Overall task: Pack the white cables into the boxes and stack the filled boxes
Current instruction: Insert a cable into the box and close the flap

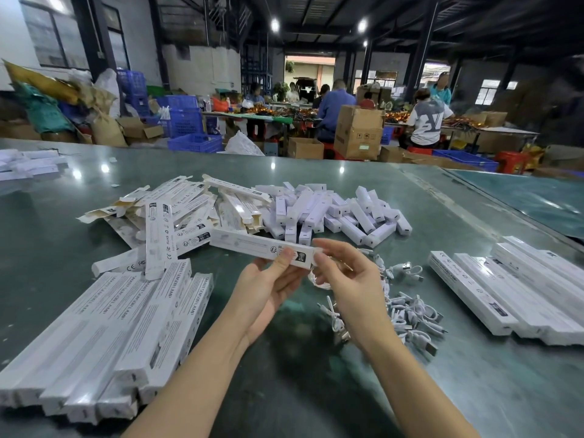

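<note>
Green table (316,390) | L hand (268,286) grips box (262,248) | R hand (347,279) pinches box end

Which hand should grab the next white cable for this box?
Right. The right hand is at the open end of the box, just above the cable pile; the left hand grips the box.

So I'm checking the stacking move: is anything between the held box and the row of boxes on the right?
Only the loose white cables lie on the table under that path. The box, held by both hands, can pass above them to the right-hand row.
</note>
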Motion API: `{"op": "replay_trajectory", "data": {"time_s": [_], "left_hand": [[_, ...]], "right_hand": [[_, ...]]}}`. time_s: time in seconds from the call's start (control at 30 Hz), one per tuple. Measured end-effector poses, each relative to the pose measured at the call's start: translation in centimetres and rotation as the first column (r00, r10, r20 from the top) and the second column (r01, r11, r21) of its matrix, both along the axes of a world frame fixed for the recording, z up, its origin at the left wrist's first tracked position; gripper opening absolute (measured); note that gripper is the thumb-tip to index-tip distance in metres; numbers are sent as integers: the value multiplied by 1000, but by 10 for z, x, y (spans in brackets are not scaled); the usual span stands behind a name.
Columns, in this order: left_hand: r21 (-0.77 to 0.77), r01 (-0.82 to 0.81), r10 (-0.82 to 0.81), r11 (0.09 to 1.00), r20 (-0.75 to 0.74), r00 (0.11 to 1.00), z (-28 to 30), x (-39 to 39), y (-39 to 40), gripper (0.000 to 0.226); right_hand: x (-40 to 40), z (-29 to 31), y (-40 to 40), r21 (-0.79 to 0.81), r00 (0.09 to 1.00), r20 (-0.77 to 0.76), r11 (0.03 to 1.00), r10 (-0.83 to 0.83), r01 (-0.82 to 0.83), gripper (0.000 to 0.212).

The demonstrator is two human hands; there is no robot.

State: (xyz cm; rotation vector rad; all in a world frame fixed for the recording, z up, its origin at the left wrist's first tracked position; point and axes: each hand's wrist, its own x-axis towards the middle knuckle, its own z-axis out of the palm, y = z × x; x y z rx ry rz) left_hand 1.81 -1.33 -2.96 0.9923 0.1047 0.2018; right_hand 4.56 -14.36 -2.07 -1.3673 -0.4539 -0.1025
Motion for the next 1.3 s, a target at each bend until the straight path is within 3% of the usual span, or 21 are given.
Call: {"op": "replay_trajectory", "data": {"time_s": [0.07,0.2,0.37,0.67,0.87,1.07,1.3], "left_hand": [[-8,7,-7,1000,-2,1000,-1,1,1,58],[1,14,-14,1000,-22,1000,-2,1,3,52],[-38,21,-23,999,-53,998,-1,1,2,36],[-83,78,-87,993,-107,990,2,1,3,44],[-129,58,-80,990,-176,981,2,2,8,21],[-125,87,-110,988,-187,976,1,4,10,42],[-74,162,-173,984,-194,965,-5,5,14,45]], "right_hand": [[3,1,-1,77,991,-118,995,66,-58,18],[6,1,-4,49,974,-194,993,115,-107,17],[8,5,-10,-32,981,-146,990,129,-135,18],[9,8,-19,-171,988,-56,974,144,-151,21],[6,9,-18,-240,986,-7,957,169,-165,21],[8,11,-23,-254,971,-44,938,235,-238,22],[8,12,-27,-348,960,-73,895,272,-280,22]]}}
